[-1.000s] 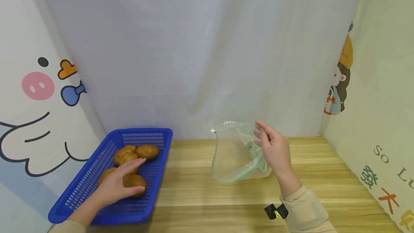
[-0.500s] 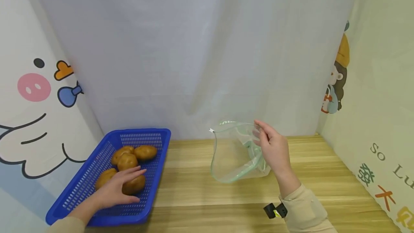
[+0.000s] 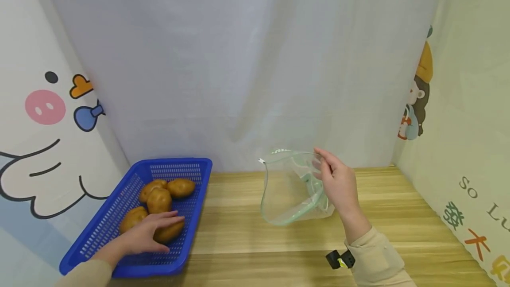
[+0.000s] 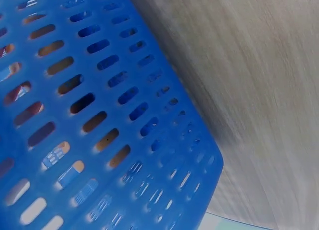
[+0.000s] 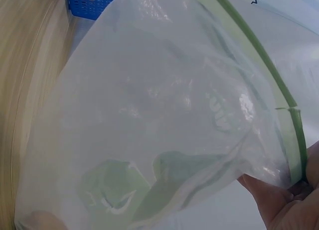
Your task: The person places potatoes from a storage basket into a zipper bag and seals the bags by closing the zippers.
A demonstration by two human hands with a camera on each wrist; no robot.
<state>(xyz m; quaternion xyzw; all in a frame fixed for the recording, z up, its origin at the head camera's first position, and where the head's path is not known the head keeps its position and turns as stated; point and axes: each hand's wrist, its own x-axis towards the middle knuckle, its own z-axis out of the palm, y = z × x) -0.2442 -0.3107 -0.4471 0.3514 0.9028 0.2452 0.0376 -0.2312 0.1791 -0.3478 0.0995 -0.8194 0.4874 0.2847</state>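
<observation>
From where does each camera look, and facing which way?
On head: faces forward and down at a blue plastic basket and clear plastic zip bag; left hand and right hand show.
On left wrist: faces the basket's slotted wall; no hand discernible.
On right wrist: faces the bag; right hand partly shows.
Head and right wrist share the bag.

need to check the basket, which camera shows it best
The head view: the whole basket fits in frame, partly behind the left hand. Left wrist shows only part of it, cut off and close up; right wrist, just a small piece at the top edge.
</observation>
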